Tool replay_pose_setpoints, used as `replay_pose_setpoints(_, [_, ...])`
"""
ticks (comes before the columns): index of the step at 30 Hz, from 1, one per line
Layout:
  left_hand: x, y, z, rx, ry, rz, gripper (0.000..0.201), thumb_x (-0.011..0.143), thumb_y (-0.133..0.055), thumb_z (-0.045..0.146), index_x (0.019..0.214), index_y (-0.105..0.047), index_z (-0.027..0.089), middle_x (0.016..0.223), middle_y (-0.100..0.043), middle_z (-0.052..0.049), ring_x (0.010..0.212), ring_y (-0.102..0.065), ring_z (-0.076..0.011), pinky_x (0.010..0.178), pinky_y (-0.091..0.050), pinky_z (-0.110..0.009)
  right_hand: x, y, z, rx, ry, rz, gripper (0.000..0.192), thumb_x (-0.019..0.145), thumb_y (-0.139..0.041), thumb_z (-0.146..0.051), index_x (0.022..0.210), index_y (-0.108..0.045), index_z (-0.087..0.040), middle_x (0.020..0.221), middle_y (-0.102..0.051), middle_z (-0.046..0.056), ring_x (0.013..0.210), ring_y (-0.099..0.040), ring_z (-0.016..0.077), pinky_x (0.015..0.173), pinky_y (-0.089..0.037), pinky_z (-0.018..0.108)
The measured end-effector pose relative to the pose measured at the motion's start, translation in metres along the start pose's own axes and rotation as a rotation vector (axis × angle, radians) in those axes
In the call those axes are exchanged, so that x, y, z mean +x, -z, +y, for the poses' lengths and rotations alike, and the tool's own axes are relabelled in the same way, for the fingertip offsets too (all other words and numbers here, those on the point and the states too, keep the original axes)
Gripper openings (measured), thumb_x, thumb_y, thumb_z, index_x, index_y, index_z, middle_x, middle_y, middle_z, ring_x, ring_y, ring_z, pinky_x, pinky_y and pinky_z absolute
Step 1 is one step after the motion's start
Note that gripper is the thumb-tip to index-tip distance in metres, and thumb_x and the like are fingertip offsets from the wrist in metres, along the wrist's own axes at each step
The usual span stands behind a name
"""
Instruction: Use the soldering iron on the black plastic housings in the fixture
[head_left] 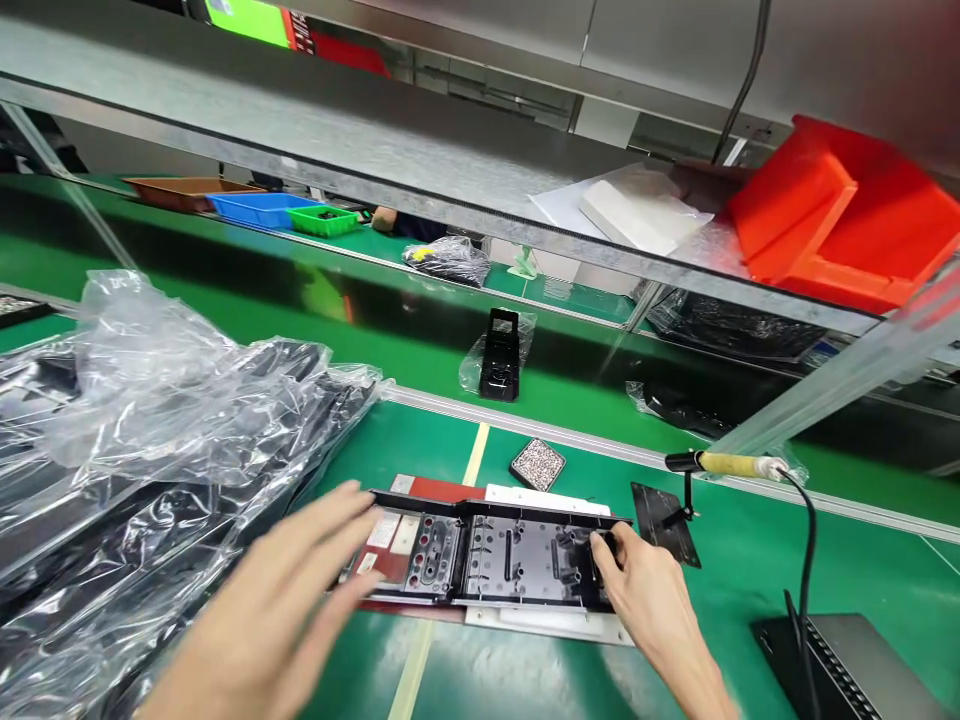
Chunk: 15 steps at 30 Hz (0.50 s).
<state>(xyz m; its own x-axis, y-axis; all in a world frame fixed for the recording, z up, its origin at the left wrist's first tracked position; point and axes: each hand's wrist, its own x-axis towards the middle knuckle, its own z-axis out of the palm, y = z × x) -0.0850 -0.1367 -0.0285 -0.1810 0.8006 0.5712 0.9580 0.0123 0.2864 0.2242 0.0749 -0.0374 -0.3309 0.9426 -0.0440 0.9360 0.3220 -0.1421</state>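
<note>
Black housing point(532, 560): long, shallow, ribs and posts inside; lies across a red-and-white fixture point(547, 622) on the green surface point(735, 540). Right hand point(649, 580) at its right end; fingertips partly hidden, cannot tell if grip clamps. Left hand point(270, 590) blurred, grip apart, covering the left corner; wrist cut off.

The left hand point(259, 610), blurred, had its fingers point(315, 512) stretched out and its thumb point(337, 610) apart. The right hand point(651, 590) had curled fingers and an extended thumb, its bare wrist point(690, 665) slanting up from below.
</note>
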Motion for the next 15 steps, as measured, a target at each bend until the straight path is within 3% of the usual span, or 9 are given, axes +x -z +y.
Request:
replay_pose_setpoints(3, [0.004,-0.044,0.033,0.027,-0.259,-0.091,0.055,0.102,-0.051,0.034,0.155,-0.039,0.029,0.151,-0.055,-0.003,0.14,-0.052,-0.0267,0.113,-0.053,-0.04,0.001,0.0,-0.001,0.006,-0.006,-0.004,0.036,0.102,-0.037,-0.042,0.086,-0.061,-0.02,0.058,-0.065,0.004,0.059,-0.067,0.0239,0.057,-0.031,0.029])
replay_pose_setpoints(5, [0.007,-0.067,0.041,0.04,-0.328,-0.146,0.053,0.103,-0.048,0.039,0.154,-0.041,0.027,0.151,-0.054,-0.004,0.141,-0.051,-0.0269,0.108,-0.056,-0.039,0.003,-0.003,-0.002,0.007,0.0,-0.003,0.035,0.102,-0.038,-0.041,0.088,-0.062,-0.02,0.059,-0.065,0.005,0.06,-0.068,0.0244,0.057,-0.031,0.029])
replay_pose_setpoints(10, [0.003,-0.094,0.032,0.094,-0.278,-0.232,0.055,0.102,-0.048,0.047,0.154,-0.041,0.032,0.154,-0.051,-0.001,0.138,-0.054,-0.0274,0.101,-0.059,-0.039,0.006,-0.012,-0.006,0.015,-0.001,0.003,0.033,0.102,-0.04,-0.037,0.087,-0.063,-0.018,0.065,-0.069,0.008,0.065,-0.071,0.0249,0.057,-0.032,0.028])
replay_pose_setpoints(15, [-0.02,-0.111,0.012,0.142,-0.284,-0.205,0.058,0.098,-0.052,0.054,0.152,-0.044,0.034,0.152,-0.053,0.001,0.132,-0.06,-0.0283,0.095,-0.062,-0.036,-0.002,-0.01,-0.002,0.161,0.026,0.04,0.052,0.104,-0.032,-0.05,0.076,-0.063,-0.019,0.056,-0.062,0.004,0.057,-0.066,0.0231,0.055,-0.034,0.03])
